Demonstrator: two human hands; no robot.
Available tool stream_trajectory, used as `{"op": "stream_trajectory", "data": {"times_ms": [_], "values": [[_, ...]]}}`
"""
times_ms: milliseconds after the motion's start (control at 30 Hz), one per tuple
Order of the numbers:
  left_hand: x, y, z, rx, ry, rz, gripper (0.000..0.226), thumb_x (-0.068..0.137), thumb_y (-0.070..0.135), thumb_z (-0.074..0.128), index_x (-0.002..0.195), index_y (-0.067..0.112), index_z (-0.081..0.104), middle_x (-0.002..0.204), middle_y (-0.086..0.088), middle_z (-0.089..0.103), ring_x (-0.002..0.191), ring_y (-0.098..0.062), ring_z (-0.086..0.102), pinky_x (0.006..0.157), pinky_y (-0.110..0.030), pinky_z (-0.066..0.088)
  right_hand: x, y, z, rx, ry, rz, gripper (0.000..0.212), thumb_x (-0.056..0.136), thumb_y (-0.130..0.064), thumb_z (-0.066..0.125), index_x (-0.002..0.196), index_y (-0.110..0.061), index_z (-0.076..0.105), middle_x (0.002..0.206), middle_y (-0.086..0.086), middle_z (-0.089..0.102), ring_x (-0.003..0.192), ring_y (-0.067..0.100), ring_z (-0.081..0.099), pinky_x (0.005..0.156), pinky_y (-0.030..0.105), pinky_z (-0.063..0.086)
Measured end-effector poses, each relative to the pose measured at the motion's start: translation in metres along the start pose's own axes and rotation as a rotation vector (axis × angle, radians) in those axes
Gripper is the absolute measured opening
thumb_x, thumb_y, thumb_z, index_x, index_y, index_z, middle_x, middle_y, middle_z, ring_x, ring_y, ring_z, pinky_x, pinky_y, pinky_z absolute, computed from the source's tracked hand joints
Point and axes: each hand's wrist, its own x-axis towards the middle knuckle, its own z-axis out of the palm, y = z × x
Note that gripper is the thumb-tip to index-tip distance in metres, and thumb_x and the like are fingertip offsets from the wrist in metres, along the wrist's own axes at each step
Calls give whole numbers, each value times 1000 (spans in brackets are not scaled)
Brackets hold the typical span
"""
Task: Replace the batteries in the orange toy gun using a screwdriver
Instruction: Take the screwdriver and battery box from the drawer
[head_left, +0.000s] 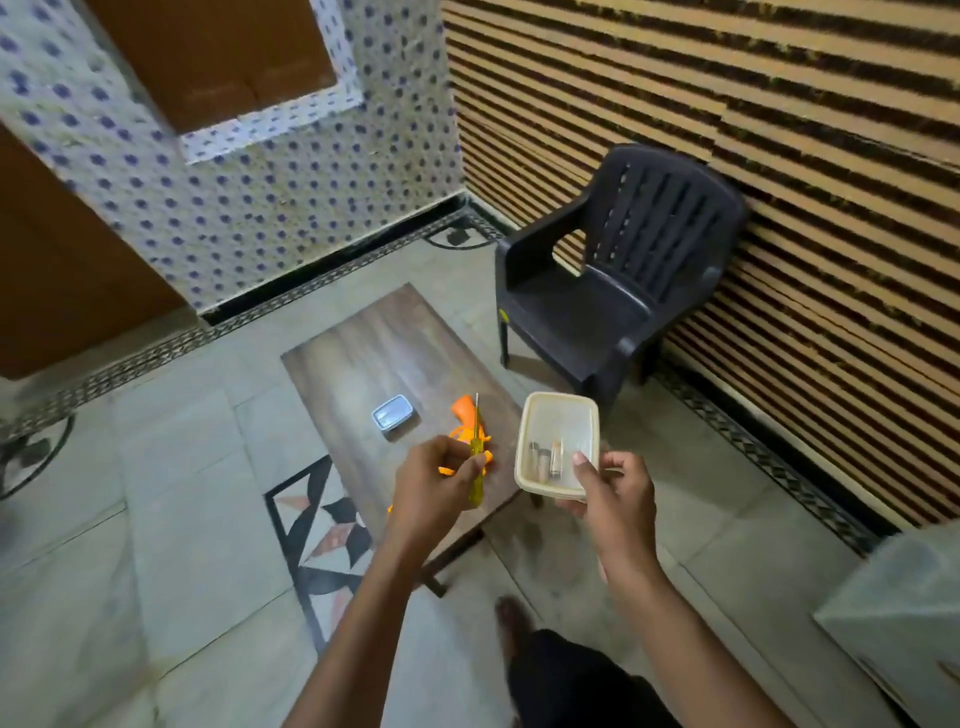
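Gripping a yellow-handled screwdriver (475, 470) with curled fingers, the left hand (434, 488) holds the tool upright, its thin metal shaft pointing away from the person. Just beyond that hand, partly hidden by its knuckles and by the screwdriver, the orange plastic toy gun (467, 415) lies on the small brown wooden table (374, 353). The right hand (613, 493) pinches the near edge of a shallow rectangular translucent plastic container (558, 441), thumb on the rim and fingers curled beneath, holding it in the air just right of the left hand. Inside the container, close to the right thumb, lie what look like 3 or 4 small cylindrical batteries (545, 460); blur keeps the count uncertain. Further from the left hand, 1 small blue-grey rectangular tin (393, 413) sits on the table. Beyond the right hand stands 1 black plastic armchair (618, 275) against a striped wall. No writing is readable.
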Motion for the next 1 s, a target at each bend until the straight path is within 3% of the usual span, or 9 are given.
{"op": "stream_trajectory", "data": {"times_ms": [200,267,367,433,500,600,767,1000], "values": [[80,-28,-63,54,-19,18,8,90,30,75,86,24,73,77,1,73,76,-27,75,75,-56,62,38,21,105,-59,19,23,29,75,-52,75,84,-32,56,92,5,70,86,27,73,76,55,63],[117,-36,-82,74,-31,-7,9,95,25,73,90,18,73,79,-5,73,73,-28,75,74,-56,63,55,19,145,-42,34,50,24,83,-38,77,85,-25,57,94,11,70,85,27,72,75,50,64],[153,-42,-103,101,-48,-47,8,97,22,72,93,15,71,83,-7,73,75,-29,76,73,-52,64,70,17,186,-27,55,119,20,91,-20,74,87,-12,57,94,12,69,80,24,71,60,35,62],[181,-46,-118,117,-64,-61,9,97,22,72,94,13,72,83,-8,72,75,-30,75,73,-51,64,81,18,215,5,78,156,23,85,-25,78,83,-14,57,91,12,69,79,27,72,66,47,65],[209,-54,-134,149,-66,-73,10,96,22,72,95,12,72,81,-4,72,71,-25,74,72,-50,65,93,26,243,0,84,180,32,71,-43,79,79,-20,59,86,9,71,82,30,74,73,58,63],[244,-66,-161,204,-95,-79,7,95,24,73,94,17,74,80,2,73,69,-21,74,72,-49,64,104,38,282,-21,112,222,34,63,-55,76,76,-29,59,86,7,73,82,28,75,76,57,62],[315,-90,-217,291,-146,-53,8,95,24,73,90,18,74,77,3,73,67,-19,75,73,-49,63,114,36,366,-17,213,261,25,85,-26,78,79,-17,55,81,9,70,77,36,71,76,60,60],[435,-129,-277,402,-318,59,10,95,29,72,88,22,69,83,7,70,76,-20,73,76,-50,62,126,54,493,-31,384,332,31,88,-22,76,78,-16,47,74,6,65,69,27,67,68,58,61]]}}
